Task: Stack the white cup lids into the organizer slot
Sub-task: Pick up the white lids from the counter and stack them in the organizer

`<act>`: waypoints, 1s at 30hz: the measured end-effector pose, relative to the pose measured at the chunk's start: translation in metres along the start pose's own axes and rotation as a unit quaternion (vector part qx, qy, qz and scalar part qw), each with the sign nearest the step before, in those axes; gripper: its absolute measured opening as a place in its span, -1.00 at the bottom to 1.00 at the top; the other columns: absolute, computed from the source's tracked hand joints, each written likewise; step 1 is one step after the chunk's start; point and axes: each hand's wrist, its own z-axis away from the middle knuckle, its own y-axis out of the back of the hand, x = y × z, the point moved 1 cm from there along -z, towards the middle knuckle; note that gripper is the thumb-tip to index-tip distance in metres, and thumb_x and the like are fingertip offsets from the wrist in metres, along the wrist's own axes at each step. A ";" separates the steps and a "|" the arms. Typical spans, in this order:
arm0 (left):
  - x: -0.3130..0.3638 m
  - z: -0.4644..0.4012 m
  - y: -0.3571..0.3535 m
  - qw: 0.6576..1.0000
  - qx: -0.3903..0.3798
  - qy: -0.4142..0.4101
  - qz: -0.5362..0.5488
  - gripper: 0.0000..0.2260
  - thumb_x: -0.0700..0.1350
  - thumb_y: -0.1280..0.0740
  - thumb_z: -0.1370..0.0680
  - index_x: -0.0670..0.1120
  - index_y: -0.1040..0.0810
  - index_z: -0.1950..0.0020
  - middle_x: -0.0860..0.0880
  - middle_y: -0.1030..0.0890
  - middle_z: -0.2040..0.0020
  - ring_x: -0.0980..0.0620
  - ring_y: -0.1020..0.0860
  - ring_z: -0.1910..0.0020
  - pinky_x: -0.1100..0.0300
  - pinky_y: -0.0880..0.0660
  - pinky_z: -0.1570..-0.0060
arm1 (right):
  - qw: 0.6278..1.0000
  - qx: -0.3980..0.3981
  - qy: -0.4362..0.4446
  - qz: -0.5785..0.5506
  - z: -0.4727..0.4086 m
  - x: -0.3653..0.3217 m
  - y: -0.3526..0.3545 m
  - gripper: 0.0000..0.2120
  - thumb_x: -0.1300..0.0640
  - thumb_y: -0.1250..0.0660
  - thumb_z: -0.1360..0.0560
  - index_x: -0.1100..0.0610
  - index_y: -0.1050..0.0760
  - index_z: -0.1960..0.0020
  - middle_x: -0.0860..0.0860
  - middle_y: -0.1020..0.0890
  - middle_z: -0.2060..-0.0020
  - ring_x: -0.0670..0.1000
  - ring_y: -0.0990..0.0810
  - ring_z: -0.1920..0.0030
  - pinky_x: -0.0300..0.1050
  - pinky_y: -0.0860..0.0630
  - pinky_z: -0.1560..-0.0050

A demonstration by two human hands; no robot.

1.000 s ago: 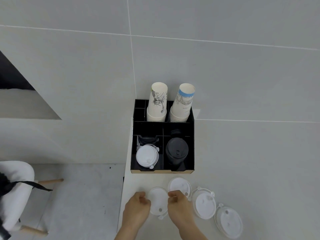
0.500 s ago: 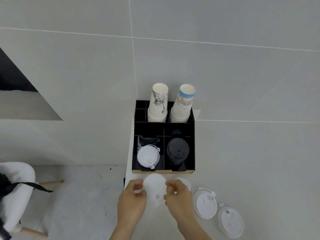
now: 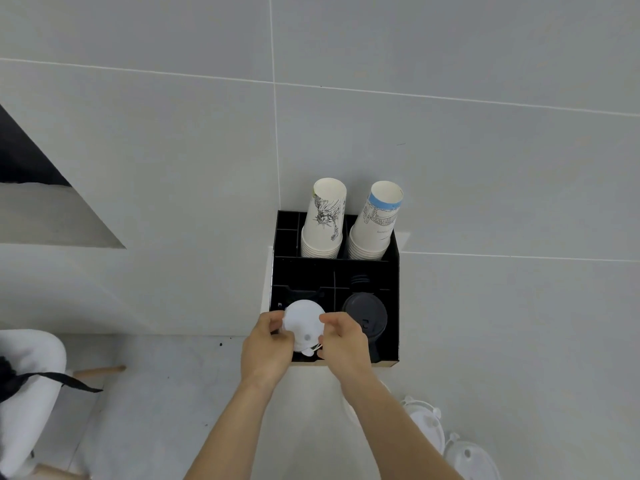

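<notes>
Matt white plastic for the lid [image 3: 304, 323], smooth and thin-rimmed; the same matt plastic for the spare lids [image 3: 469, 457] on the smooth, pale counter [image 3: 519, 341]. Dark, faintly glossy plastic for the black lids [image 3: 367, 315]. Flat black board, matt, for the organizer [image 3: 393, 271], with a raw brown edge along the front. Printed paper, matt, for the stacked cups [image 3: 325, 220]. Large smooth tiles, low sheen, for the wall [image 3: 450, 46].
</notes>
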 end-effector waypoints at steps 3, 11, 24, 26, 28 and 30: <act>-0.003 -0.007 -0.005 0.999 -0.003 -0.016 -0.052 -0.56 -0.24 -0.24 -0.48 0.06 -0.51 -0.33 0.07 -0.64 -0.13 0.01 -0.60 -0.09 0.07 -0.55 -0.08 | 1.000 -0.016 0.006 0.018 -0.007 -0.001 -0.005 -0.65 0.30 -0.12 -0.61 0.08 -0.54 -0.29 0.08 -0.64 -0.11 0.09 -0.63 -0.05 -0.04 -0.62 -0.09; -0.005 -0.011 -0.018 0.981 -0.007 -0.033 -0.190 -0.52 -0.12 -0.29 -0.51 0.06 -0.42 -0.43 -0.04 -0.63 -0.19 -0.07 -0.59 -0.15 0.12 -0.52 0.00 | 0.997 -0.025 0.002 0.072 -0.016 -0.002 -0.014 -0.62 0.32 -0.14 -0.59 0.09 -0.52 -0.33 0.14 -0.66 -0.13 0.14 -0.67 -0.06 -0.02 -0.62 -0.09; -0.007 -0.006 -0.018 0.976 0.036 -0.061 -0.208 -0.52 -0.14 -0.30 -0.50 0.10 -0.40 -0.42 0.06 -0.55 -0.31 -0.05 -0.60 -0.16 0.03 -0.57 -0.07 | 0.996 0.031 0.044 0.071 -0.007 -0.004 -0.006 -0.70 0.30 -0.18 -0.60 0.10 -0.58 -0.23 0.04 -0.71 0.01 0.09 -0.67 0.08 -0.16 -0.52 0.13; -0.009 -0.002 -0.016 0.977 0.055 -0.075 -0.194 -0.57 -0.14 -0.30 -0.49 0.15 -0.44 -0.34 0.10 -0.60 -0.22 -0.01 -0.63 -0.10 0.02 -0.58 -0.03 | 0.995 0.059 0.065 0.037 -0.002 0.000 0.003 -0.72 0.29 -0.20 -0.58 0.05 -0.63 -0.09 0.00 -0.74 0.09 0.06 -0.68 0.15 -0.09 -0.58 0.17; -0.013 0.007 -0.014 0.979 0.074 -0.077 -0.176 -0.63 -0.16 -0.30 -0.49 0.13 -0.47 -0.27 0.15 -0.63 -0.12 0.04 -0.64 -0.02 0.07 -0.57 0.03 | 0.996 0.080 0.049 0.009 0.004 0.009 0.017 -0.71 0.29 -0.21 -0.55 0.00 -0.64 0.02 -0.01 -0.75 0.20 0.08 -0.73 0.18 0.06 -0.68 0.11; -0.018 0.020 -0.017 0.984 0.082 -0.061 -0.143 -0.71 -0.19 -0.29 -0.51 0.10 -0.52 -0.19 0.17 -0.66 -0.03 0.07 -0.63 0.05 0.13 -0.52 0.08 | 0.996 0.087 0.021 0.010 0.010 0.023 0.035 -0.70 0.27 -0.20 -0.53 -0.04 -0.64 0.07 -0.02 -0.75 0.25 0.06 -0.74 0.19 0.12 -0.70 0.04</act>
